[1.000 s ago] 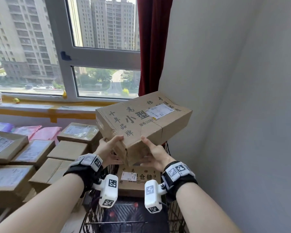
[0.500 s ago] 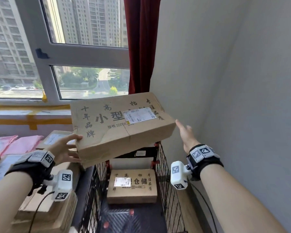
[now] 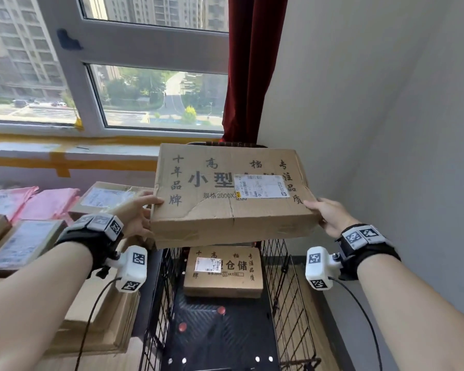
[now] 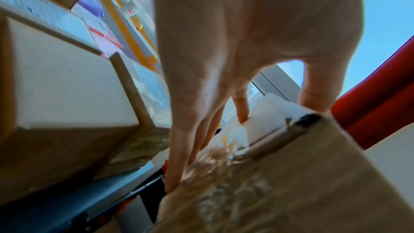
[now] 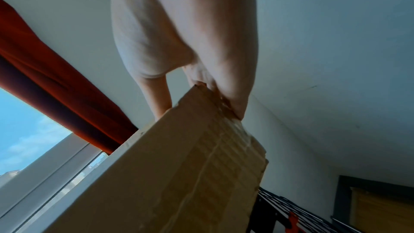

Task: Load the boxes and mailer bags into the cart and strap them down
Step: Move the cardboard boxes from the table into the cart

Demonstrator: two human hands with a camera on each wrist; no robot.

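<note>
The cart (image 3: pixel 279 290) floor lies open in front of the small box (image 3: pixel 223 271); stacked boxes (image 3: pixel 99 317) crowd its left, the wall (image 3: pixel 386 156) its right.

Your forearms are bare, with no sleeves in sight. Your left hand (image 3: pixel 135 215) and right hand (image 3: pixel 328 214) are bare too, without gloves or rings. At the lower left and lower right of the frame, each wrist wears a black strap topped with grey blocks carrying black-and-white square code markers. Under each strap hangs a white boxy camera unit printed with the same kind of markers, and a thin black cable trails down from each unit towards the bottom edge.
</note>
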